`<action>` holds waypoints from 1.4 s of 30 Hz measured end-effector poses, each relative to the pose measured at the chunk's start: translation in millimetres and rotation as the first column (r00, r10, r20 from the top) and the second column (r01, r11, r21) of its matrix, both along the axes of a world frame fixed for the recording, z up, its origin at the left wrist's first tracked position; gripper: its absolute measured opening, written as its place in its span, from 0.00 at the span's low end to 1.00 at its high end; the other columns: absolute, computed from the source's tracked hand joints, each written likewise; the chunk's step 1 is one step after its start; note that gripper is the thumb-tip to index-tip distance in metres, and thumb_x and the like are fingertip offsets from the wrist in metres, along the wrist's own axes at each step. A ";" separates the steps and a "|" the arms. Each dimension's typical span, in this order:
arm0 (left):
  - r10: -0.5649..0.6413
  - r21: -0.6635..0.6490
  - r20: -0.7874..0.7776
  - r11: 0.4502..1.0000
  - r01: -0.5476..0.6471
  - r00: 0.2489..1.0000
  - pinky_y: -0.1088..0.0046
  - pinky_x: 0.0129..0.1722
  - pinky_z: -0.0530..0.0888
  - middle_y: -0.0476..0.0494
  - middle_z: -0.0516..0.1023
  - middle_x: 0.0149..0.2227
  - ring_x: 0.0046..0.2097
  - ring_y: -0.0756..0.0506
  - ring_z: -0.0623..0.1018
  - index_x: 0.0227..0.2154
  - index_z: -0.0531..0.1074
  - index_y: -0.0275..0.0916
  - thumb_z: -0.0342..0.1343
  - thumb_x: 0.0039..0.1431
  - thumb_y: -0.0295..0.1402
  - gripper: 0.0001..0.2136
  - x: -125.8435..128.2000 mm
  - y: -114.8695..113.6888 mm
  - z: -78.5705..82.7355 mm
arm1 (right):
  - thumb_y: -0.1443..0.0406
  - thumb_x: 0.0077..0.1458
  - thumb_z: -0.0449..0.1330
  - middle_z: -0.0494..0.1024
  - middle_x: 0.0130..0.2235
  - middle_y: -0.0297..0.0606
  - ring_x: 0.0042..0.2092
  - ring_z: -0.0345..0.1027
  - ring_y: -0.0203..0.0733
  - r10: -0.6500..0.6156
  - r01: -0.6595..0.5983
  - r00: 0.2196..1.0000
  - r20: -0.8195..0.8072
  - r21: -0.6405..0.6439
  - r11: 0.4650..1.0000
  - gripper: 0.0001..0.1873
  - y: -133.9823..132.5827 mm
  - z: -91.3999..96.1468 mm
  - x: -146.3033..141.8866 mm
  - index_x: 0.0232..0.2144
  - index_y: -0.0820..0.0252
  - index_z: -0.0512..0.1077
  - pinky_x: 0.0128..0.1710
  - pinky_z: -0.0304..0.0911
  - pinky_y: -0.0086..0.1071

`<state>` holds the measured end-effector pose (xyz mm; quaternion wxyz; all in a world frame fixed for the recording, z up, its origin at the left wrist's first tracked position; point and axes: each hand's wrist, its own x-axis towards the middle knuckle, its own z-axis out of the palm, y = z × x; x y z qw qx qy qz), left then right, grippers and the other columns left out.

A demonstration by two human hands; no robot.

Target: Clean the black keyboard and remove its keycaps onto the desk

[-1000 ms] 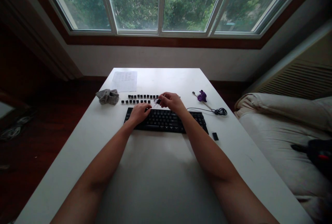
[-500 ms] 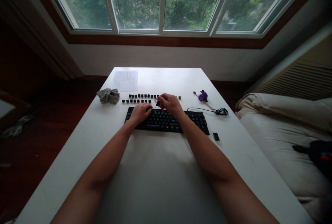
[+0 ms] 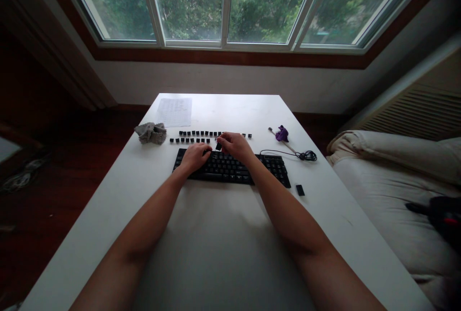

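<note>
Right hand [image 3: 235,145] is pinching a small black piece [image 3: 218,147]; left hand [image 3: 195,156], grip unclear, is resting on a keyboard [image 3: 226,173], likely stiff, best held by edges.

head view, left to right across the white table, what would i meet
grey cloth → left hand → right hand → purple bundle → coiled black cable

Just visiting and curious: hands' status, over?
Left hand on keyboard, covering part. Right hand pinching small black object. Loose keycaps lined up beyond.
</note>
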<state>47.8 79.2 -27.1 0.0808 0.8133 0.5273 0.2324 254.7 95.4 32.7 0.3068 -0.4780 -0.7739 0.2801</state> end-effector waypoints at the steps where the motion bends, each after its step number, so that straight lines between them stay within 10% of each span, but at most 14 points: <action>1: -0.001 0.002 0.000 1.000 0.001 1.000 0.64 0.49 0.72 0.44 0.81 0.44 0.46 0.42 0.78 0.42 0.78 0.43 0.53 0.65 0.34 0.09 -0.2 0.1 -0.4 | 0.58 0.64 0.57 0.79 0.24 0.32 0.28 0.73 0.37 0.000 0.000 1.000 0.001 0.001 1.000 0.13 0.3 -0.4 0.1 0.36 0.58 0.78 0.33 0.61 0.28; 18: 0.005 0.005 -0.016 1.000 -0.004 1.000 0.63 0.48 0.71 0.42 0.80 0.45 0.45 0.41 0.77 0.44 0.78 0.42 0.55 0.65 0.34 0.10 -0.6 1.4 -3.3 | 0.58 0.62 0.59 0.81 0.33 0.35 0.33 0.71 0.38 -0.009 -0.032 0.962 0.273 0.146 0.989 0.11 -14.4 9.6 -6.5 0.38 0.55 0.80 0.33 0.54 0.29; 42: 0.000 -0.018 0.001 1.000 0.000 1.000 0.64 0.49 0.72 0.44 0.81 0.46 0.47 0.43 0.78 0.43 0.78 0.43 0.54 0.65 0.34 0.09 -1.1 0.2 -0.6 | 0.65 0.58 0.59 0.80 0.26 0.34 0.28 0.72 0.35 0.062 -0.046 0.986 0.152 -0.109 0.993 0.07 6.7 11.7 31.8 0.33 0.59 0.77 0.31 0.62 0.27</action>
